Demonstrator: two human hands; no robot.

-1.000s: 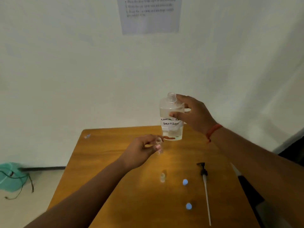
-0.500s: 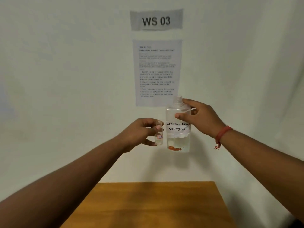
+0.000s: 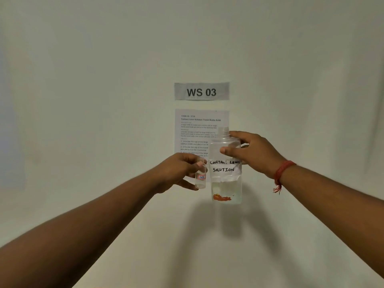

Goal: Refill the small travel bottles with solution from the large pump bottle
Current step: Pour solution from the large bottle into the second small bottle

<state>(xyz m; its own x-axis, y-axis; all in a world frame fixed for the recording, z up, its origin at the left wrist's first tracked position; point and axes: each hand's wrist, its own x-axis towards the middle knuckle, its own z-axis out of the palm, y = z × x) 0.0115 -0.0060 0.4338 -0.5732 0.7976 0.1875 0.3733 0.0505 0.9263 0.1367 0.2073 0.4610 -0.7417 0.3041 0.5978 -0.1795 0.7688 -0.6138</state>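
My right hand (image 3: 252, 151) grips the large clear bottle (image 3: 226, 183) around its shoulder. The bottle is upright, uncapped, with a white label reading "CONTACT LENS SOLUTION" and clear liquid low inside. My left hand (image 3: 178, 171) pinches a small clear travel bottle (image 3: 201, 179) near its top; it is upright, has a small red-framed sticker, and its mouth is hidden by my fingers. Both bottles are held up in the air in front of the wall, side by side and nearly touching.
A "WS 03" sign (image 3: 201, 91) and a printed instruction sheet (image 3: 197, 129) hang on the pale wall behind the bottles. A red thread bracelet (image 3: 281, 171) circles my right wrist. The table is out of view.
My head has tilted upward, so the wooden table, pump, caps and second small bottle dropped out of view. Both hands raised the bottles from above the table to in front of the wall.
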